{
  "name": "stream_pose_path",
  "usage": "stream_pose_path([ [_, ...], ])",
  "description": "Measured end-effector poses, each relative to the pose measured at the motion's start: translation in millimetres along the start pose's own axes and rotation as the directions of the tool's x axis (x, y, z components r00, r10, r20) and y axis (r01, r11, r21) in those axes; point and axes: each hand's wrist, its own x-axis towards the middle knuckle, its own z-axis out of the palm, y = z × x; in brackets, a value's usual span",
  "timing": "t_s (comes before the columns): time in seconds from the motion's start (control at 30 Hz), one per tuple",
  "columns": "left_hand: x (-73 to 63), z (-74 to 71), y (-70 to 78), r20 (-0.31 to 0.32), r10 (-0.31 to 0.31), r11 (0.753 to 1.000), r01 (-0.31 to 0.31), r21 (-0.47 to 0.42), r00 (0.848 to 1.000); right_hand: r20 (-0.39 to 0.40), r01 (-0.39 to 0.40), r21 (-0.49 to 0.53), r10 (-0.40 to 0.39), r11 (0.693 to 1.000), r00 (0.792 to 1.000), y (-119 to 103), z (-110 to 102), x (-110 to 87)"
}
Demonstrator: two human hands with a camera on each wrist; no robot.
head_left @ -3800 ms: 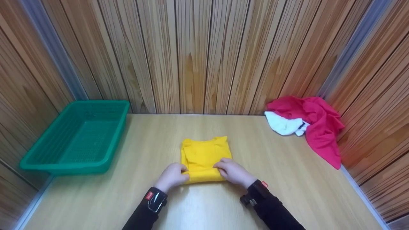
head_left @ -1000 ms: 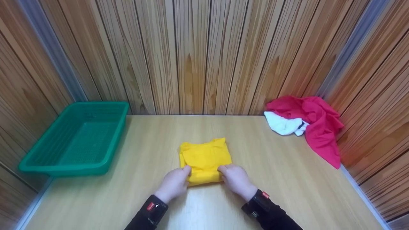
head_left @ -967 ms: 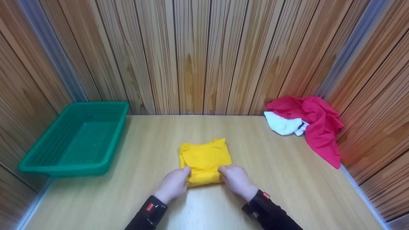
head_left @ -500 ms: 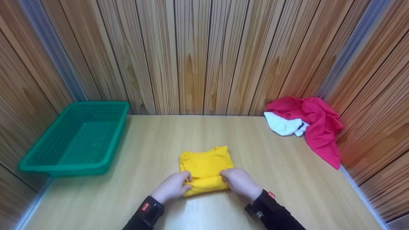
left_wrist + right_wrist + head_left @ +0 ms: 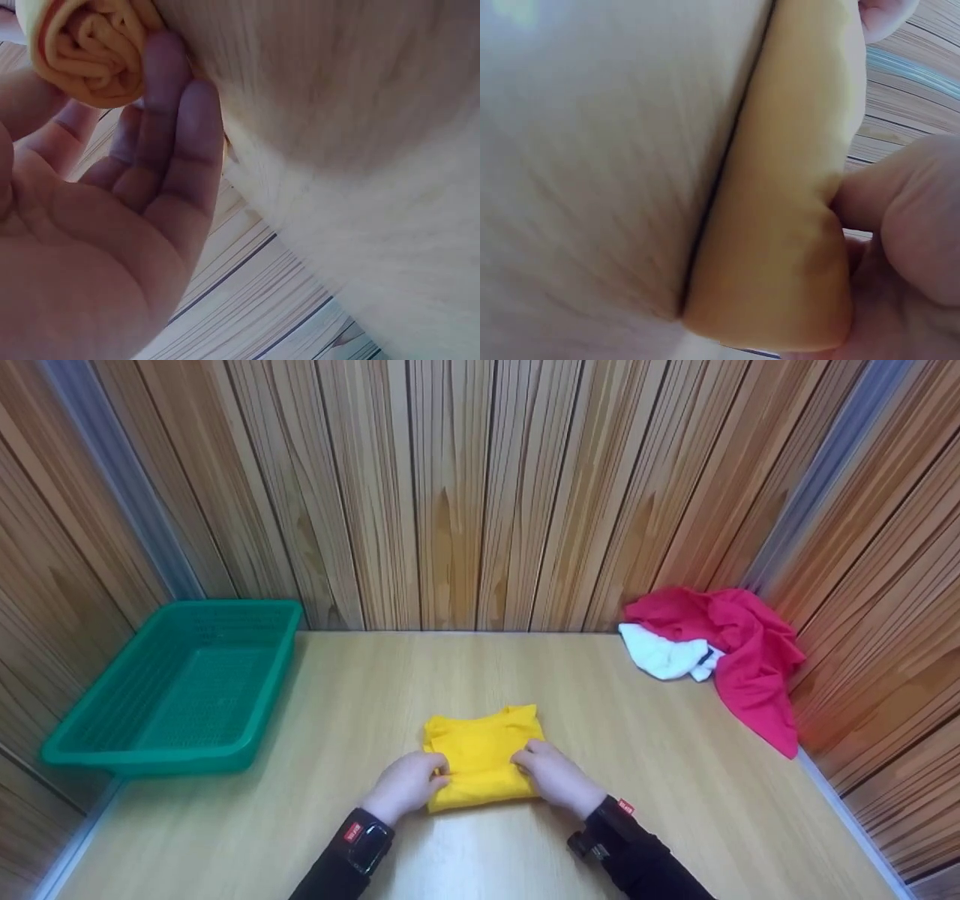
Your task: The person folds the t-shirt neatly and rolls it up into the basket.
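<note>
A folded yellow cloth (image 5: 484, 742) lies on the table, its near edge rolled up and its far part flat. At the roll's left end, my left hand (image 5: 405, 786) grips it between thumb and fingers. The left wrist view shows the coiled layers of that roll end (image 5: 90, 56), with the fingers (image 5: 199, 124) curled along it. My right hand (image 5: 559, 781) grips the other end; in the right wrist view its thumb (image 5: 866, 199) presses a dent into the smooth roll (image 5: 780, 172). Some right fingers are hidden behind the roll.
At the left stands a green plastic basket (image 5: 255, 727) with nothing visible in it. A crumpled red cloth (image 5: 757, 675) and a white cloth (image 5: 660, 652) lie in the back right corner. Wood-patterned walls (image 5: 450, 495) enclose the table (image 5: 360, 682) at the back and sides.
Since the earliest frame, the cloth has come nearer to me and its rolled edge has grown thicker, with less flat part left beyond. Both hands have kept to the roll's ends.
</note>
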Motion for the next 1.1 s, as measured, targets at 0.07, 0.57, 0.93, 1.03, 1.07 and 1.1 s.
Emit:
stream_pose_path([
  [0.07,1.3,1.6,0.1,-0.006,-0.017,1.0,0.017,0.014,1.0,-0.013,0.075,-0.093,-0.076,0.993,0.997,1,1,0.8],
  [0.57,3.7,3.4,5.5,-0.034,-0.012,0.999,0.014,0.05,0.999,-0.154,0.137,-0.419,-0.219,0.897,0.964,-16,-3,-6.7],
  [0.93,3.8,5.2,3.3,-0.043,-0.005,0.999,0.007,0.047,0.999,-0.155,0.139,-0.514,-0.251,0.846,0.956,-46,-4,-25.5],
  [1.03,3.4,5.3,2.9,-0.041,-0.006,0.999,0.008,0.054,0.999,-0.136,0.099,-0.525,-0.198,0.845,0.971,-48,-3,-28.9],
  [1.07,3.3,5.5,2.8,-0.04,-0.008,0.998,0.01,0.054,0.999,-0.13,0.091,-0.529,-0.187,0.844,0.974,-48,-2,-29.4],
  [1.1,3.1,5.6,2.7,-0.039,-0.01,0.998,0.012,0.055,0.999,-0.125,0.087,-0.532,-0.18,0.842,0.976,-47,-1,-29.5],
])
